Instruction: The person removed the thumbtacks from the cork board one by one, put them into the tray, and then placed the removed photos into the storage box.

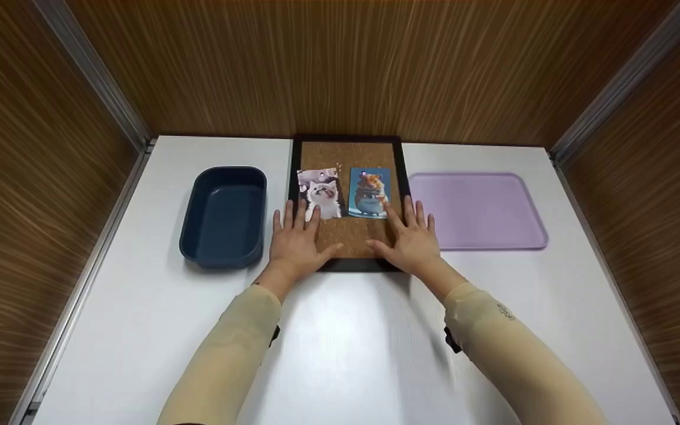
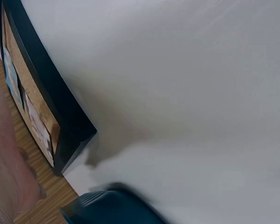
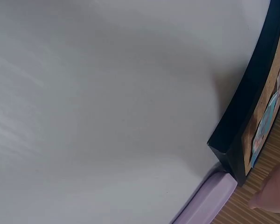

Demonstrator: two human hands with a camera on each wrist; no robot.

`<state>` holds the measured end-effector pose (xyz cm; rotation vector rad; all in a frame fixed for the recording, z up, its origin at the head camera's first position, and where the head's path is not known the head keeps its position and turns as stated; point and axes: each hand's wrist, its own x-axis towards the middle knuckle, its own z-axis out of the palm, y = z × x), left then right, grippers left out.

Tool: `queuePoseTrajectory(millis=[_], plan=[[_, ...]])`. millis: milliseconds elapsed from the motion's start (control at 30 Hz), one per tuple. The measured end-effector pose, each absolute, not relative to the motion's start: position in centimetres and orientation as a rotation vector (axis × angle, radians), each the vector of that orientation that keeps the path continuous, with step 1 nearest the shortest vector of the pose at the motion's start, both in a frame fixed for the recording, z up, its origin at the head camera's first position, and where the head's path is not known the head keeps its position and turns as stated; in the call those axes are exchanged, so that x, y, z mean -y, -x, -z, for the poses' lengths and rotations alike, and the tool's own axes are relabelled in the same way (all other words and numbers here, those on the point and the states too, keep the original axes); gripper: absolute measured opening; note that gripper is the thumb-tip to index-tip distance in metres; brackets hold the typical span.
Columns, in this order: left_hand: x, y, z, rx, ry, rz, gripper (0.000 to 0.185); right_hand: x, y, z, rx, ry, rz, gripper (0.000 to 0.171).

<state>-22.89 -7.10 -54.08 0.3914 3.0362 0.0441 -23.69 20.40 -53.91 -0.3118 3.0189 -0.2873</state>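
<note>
Cork board (image 1: 349, 236), black-framed, mid-table (image 1: 346, 342): left hand (image 1: 297, 242) and right hand (image 1: 411, 239) rest flat on its near corners, fingers straight. Two picture cards (image 1: 369, 192) pinned above.

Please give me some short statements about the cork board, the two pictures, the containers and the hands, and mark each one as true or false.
1. Both hands lie flat on the cork board. True: the left hand and the right hand rest on its near part with straight fingers.
2. The blue bin holds a picture. False: it looks empty.
3. The purple tray lies to the right of the board. True.
4. The cat picture lies to the right of the hamster picture. False: it lies to its left.
</note>
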Motion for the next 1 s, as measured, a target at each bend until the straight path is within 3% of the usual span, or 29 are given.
queuePoseTrajectory(millis=[1000], plan=[[6.7,22.2,55.3,-2.979,-0.419,-0.133,0.105,-20.5,23.3,55.4,-2.94,0.335,0.242,0.105]])
